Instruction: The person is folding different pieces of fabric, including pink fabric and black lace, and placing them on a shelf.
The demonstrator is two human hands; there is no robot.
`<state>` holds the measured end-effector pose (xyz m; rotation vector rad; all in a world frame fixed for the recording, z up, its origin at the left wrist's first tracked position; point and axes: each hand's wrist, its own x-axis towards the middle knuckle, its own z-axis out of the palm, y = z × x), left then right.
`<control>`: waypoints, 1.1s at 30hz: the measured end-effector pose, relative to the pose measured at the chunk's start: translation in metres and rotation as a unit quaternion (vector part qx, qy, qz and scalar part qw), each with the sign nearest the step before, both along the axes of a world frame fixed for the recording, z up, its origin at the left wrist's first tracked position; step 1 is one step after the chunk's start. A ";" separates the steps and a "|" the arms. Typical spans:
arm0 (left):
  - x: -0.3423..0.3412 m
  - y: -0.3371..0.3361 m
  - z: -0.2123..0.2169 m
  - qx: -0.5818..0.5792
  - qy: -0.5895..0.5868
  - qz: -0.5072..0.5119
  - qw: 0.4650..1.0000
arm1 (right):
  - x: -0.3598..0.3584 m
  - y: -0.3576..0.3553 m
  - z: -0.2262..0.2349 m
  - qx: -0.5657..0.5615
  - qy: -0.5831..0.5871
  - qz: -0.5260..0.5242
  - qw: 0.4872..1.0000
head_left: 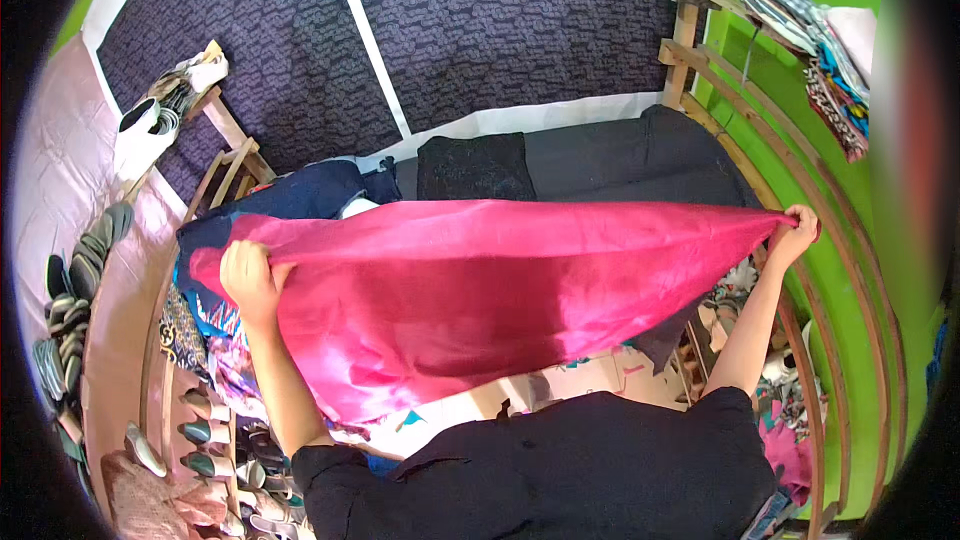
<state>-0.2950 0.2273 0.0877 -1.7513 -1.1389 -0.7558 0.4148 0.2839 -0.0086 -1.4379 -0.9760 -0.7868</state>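
Note:
A large pink-red cloth (450,280) is stretched wide between my two hands, its upper edge nearly straight and its body hanging in front of me. My left hand (252,280) is closed on the cloth near its left end, thumb pointing inward. At the far right my right hand (795,233) grips a gathered corner, with the arm stretched out. Behind the cloth, a folded black lace-like garment (475,168) lies on a dark grey cover (620,168). Dark blue clothing (300,190) is heaped behind its left end. The cloth hides part of these.
Wooden rails (800,150) curve along the right by a green wall (750,130). Folded clothes (815,40) hang at the upper right. Shoes (205,435) stand on racks at the lower left, with more shoes (75,290) farther left. Fabric scraps (565,365) lie on the pale floor.

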 end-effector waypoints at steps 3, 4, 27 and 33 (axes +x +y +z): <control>-0.005 -0.054 -0.015 0.038 0.001 -0.026 0.999 | 0.005 -0.048 -0.012 0.013 0.035 0.026 0.999; -0.005 -0.072 -0.018 0.031 0.008 -0.019 0.999 | 0.002 -0.064 -0.016 0.017 0.029 0.025 0.999; 0.043 -0.217 -0.117 0.147 -0.338 -0.146 0.918 | 0.002 -0.162 -0.003 -0.127 -0.065 0.438 0.888; 0.163 -0.158 -0.114 -0.013 -0.416 -0.290 0.862 | -0.113 -0.122 -0.007 -0.145 -0.041 0.546 0.824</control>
